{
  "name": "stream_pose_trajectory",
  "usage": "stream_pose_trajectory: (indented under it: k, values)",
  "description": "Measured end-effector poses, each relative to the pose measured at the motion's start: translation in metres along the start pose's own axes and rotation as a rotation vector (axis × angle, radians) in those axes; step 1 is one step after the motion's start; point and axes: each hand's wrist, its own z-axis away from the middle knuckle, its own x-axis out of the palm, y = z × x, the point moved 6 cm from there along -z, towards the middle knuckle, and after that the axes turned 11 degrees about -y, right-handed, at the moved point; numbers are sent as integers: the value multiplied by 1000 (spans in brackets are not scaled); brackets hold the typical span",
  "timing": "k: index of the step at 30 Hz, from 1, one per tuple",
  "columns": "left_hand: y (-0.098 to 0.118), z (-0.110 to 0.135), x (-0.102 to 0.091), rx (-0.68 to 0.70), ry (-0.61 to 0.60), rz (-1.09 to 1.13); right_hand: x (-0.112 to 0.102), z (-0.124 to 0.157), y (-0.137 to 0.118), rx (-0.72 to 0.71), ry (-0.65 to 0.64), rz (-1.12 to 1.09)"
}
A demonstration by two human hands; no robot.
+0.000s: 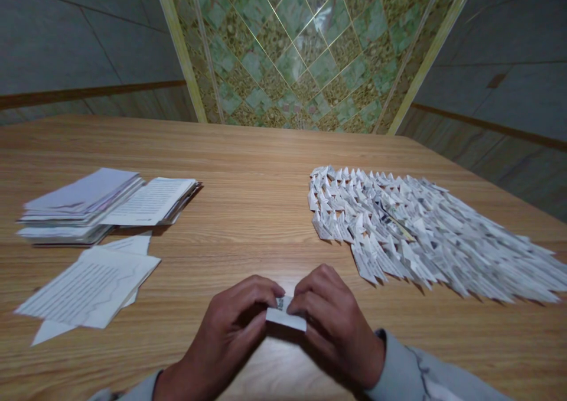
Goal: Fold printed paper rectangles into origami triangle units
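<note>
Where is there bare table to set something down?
The tabletop is bare between the paper stacks and the folded papers, and beyond both toward the tiled wall. Crowded: where those papers lie, and the near middle, where left hand and right hand hold a paper piece.

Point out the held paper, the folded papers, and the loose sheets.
Held paper (286, 320), head view: its white front strip.
Folded papers (436, 245), head view: middle of the rows.
Loose sheets (91, 286), head view: top sheet's marked face.

This looks like an indoor room, possibly in a home: glossy green-and-brown diamond tiles (295, 49) framed by yellow strips (180, 46), grey walls (84, 41) at the sides, and a broad wood-grain table (252, 153).
</note>
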Motion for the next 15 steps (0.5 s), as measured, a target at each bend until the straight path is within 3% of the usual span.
stream_pose_trajectory:
  k: [8,15]
  values:
    - [3,-2,4,6,-79,-417,13,-3,2,-62,-86,399]
    - [-3,0,15,-46,-223,-571,27,3,12,11,-230,318]
